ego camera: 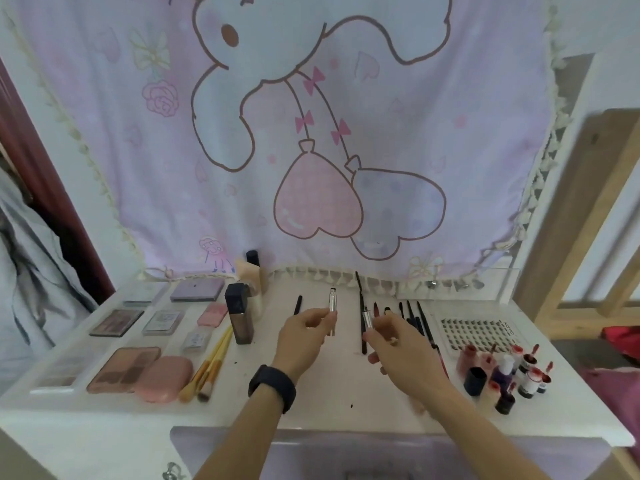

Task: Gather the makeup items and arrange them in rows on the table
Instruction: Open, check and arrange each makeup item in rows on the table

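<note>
Silver tube [332,301] in left hand [304,341]

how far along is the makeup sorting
Mostly done, it seems. Palettes lie in rows on the left and thin pencils line up right of centre. In hand: left hand holds a silver tube, right hand a short silver piece. Left: placing those, and the small bottles look clustered, not rowed.

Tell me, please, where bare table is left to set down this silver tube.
Bare: the front middle of the table, between the yellow-handled brushes and the small bottles. Crowded: palettes at left, black pencils and bottles at right.
</note>
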The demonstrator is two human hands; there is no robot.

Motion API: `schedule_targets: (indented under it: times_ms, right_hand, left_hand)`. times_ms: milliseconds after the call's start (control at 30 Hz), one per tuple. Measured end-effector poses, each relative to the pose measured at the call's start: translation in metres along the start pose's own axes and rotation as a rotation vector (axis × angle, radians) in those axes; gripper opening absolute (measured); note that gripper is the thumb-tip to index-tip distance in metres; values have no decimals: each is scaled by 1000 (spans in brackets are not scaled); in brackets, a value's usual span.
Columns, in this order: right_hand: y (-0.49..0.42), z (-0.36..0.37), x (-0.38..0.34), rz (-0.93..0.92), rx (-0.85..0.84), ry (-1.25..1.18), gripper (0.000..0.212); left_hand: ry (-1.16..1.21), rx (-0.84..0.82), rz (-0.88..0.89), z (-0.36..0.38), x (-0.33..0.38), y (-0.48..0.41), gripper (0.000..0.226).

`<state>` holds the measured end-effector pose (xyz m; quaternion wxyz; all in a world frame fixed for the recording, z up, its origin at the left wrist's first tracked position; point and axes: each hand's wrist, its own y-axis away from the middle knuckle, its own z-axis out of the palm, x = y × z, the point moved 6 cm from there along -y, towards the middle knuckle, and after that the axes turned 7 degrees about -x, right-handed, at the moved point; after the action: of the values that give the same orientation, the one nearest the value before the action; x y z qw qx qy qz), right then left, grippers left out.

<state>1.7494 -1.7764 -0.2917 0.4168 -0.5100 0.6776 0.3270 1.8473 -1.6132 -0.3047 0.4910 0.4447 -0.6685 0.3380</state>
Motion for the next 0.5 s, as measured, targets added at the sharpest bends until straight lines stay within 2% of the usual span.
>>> schedule_targets:
  times_ms: [267, 500]
  right_hand:
    - [-32, 4, 7, -16, 67, 158, 8]
    - [-52, 4, 13, 43, 81, 409, 16]
  left_hand:
    - [-476, -47, -133, -6, -14, -49, 26]
    - [-673, -53, -179, 8, -15, -68, 26]
